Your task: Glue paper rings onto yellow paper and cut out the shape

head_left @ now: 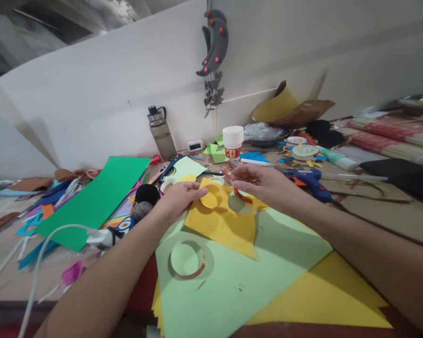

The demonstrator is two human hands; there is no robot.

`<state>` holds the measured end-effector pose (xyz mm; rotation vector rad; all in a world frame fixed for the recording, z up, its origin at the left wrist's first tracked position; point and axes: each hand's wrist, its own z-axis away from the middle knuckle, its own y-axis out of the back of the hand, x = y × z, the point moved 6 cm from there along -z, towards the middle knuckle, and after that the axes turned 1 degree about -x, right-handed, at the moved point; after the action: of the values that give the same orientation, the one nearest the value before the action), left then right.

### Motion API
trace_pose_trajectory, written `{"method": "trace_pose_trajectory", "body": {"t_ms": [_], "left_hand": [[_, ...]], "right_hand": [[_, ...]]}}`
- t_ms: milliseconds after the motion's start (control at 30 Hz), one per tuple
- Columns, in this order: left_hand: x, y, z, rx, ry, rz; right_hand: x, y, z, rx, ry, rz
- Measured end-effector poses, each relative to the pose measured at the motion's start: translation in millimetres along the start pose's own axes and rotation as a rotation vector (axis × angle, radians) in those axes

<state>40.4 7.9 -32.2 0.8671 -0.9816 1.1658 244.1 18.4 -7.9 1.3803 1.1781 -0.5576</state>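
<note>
My left hand [179,198] pinches a thin paper ring [211,196] that stands over a yellow sheet [225,224]. My right hand [264,184] is closed on a red-rimmed ring [242,195] cut from a paper cup, held just right of the first ring. Both hands hover above the yellow sheet, which lies on a light green sheet [229,281]. Another cut ring [186,260] rests on the green sheet, nearer to me.
A stack of paper cups [232,142], a water bottle [161,133], a blue glue gun [312,182] and a dark green sheet [95,199] surround the work. Paper scraps cover the left. A white cable [38,267] runs along the near left. A white wall stands behind.
</note>
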Motion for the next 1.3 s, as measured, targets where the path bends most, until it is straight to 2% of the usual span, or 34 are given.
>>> {"method": "trace_pose_trajectory", "body": {"t_ms": [67, 167, 300, 433, 633, 733, 833, 900, 1033, 1133, 1300], "left_hand": [[0, 4.5, -2, 0.052, -0.008, -0.105], [4, 13.0, -6, 0.121, -0.091, -0.311], [1, 22.6, -13, 0.142, -0.146, -0.442], [-2, 24.5, -16, 0.117, -0.137, -0.469], [4, 21.5, -11, 0.139, -0.086, -0.313], [6, 22.9, -9, 0.181, -0.081, -0.267], [4, 24.3, -11, 0.175, -0.082, -0.298], [2, 26.4, -12, 0.168, -0.073, -0.349], [-2, 31.6, -13, 0.164, -0.053, -0.352], [-2, 34.1, -11, 0.187, -0.047, -0.326], [6, 29.9, -4, 0.187, -0.058, -0.436]], "right_hand": [[0, -1, 1, -0.003, 0.035, 0.052], [0, -1, 2, -0.006, 0.063, 0.115], [0, 4, 1, 0.019, 0.065, 0.112], [0, 6, 1, 0.032, 0.094, 0.158], [-1, 11, 1, 0.096, 0.070, 0.165], [-7, 26, 3, 0.184, 0.056, 0.196], [-10, 51, 13, 0.270, 0.055, 0.306], [-4, 67, 24, 0.278, 0.017, 0.442], [26, 99, 51, 0.328, -0.170, 0.725], [49, 104, 63, 0.262, -0.329, 0.871], [64, 102, 58, 0.199, -0.426, 0.897]]}}
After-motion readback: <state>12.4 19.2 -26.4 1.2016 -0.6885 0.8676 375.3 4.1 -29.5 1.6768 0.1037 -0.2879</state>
